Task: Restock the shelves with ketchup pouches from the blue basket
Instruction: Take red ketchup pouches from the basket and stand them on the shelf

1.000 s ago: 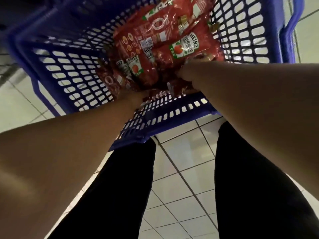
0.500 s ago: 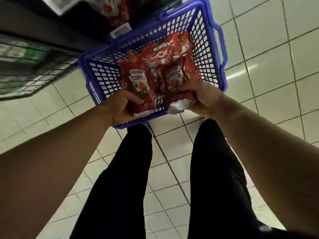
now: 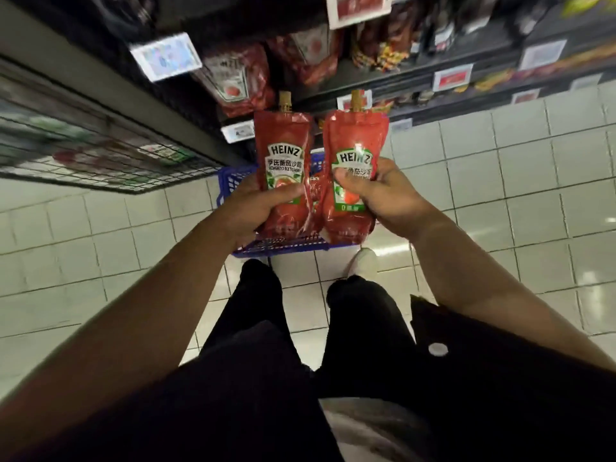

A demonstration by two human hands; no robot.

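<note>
Nearest the camera are the person's black trousers (image 3: 253,361) and one white shoe (image 3: 363,263), standing on a floor of pale square tiles (image 3: 533,181).

Above the legs, both bare forearms reach forward. The left hand (image 3: 256,211) grips the lower half of a red glossy plastic ketchup pouch with a green-and-white label (image 3: 283,168); the thumb lies across the front of the pouch and the fingers curl behind it. The right hand (image 3: 383,195) grips a second red ketchup pouch of the same kind (image 3: 355,161); its thumb presses on the label and the fingers wrap the right edge. Both pouches are held upright, spouts up, side by side, with their inner edges touching or almost touching.

Directly behind the hands, on the floor, sits the blue perforated plastic basket (image 3: 233,176). Its contents are mostly hidden by the pouches and hands.

Beyond the basket is the dark shelving unit (image 3: 416,70), which carries more red ketchup pouches (image 3: 240,78) and white price tags (image 3: 166,56) on its edges. To the left stands a wire-mesh rack (image 3: 100,161); its contents are blurred.
</note>
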